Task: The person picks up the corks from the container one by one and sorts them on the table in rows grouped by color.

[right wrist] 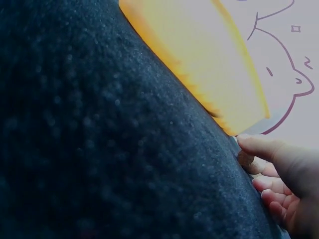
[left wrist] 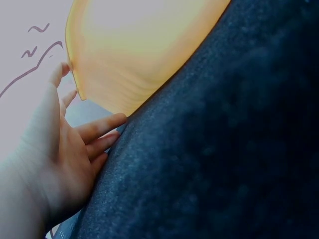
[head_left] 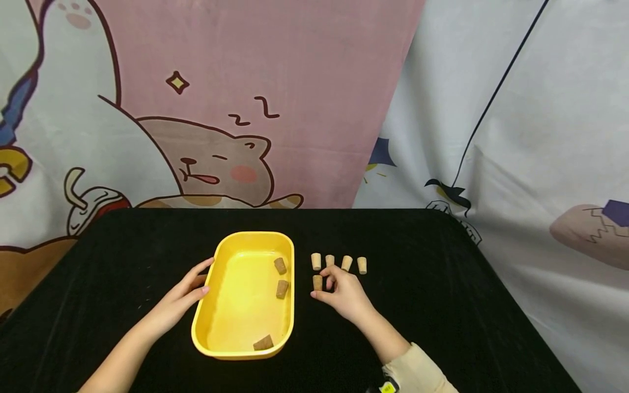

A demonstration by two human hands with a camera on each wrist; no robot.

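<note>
A yellow plastic tray point(head_left: 245, 352) lies on the black tabletop, with three brown corks inside: one cork point(head_left: 280, 266) and another cork point(head_left: 282, 289) along its right side, a third cork point(head_left: 263, 343) near the front wall. My left hand point(head_left: 179, 300) rests against the tray's left rim, fingers extended; in the left wrist view its fingertips are right at the tray wall. To the right of the tray, my right hand point(head_left: 346, 295) pinches a cork point(head_left: 317, 283) between thumb and index finger, low over the cloth. The right wrist view shows this cork point(right wrist: 244, 158) partly hidden by the fingers.
Several paler corks stand in a row just behind the right hand, among them a left one point(head_left: 316, 261) and a right one point(head_left: 362, 265). Black cloth point(head_left: 422, 262) covers the table. A cartoon-printed curtain point(head_left: 319, 109) hangs behind its far edge.
</note>
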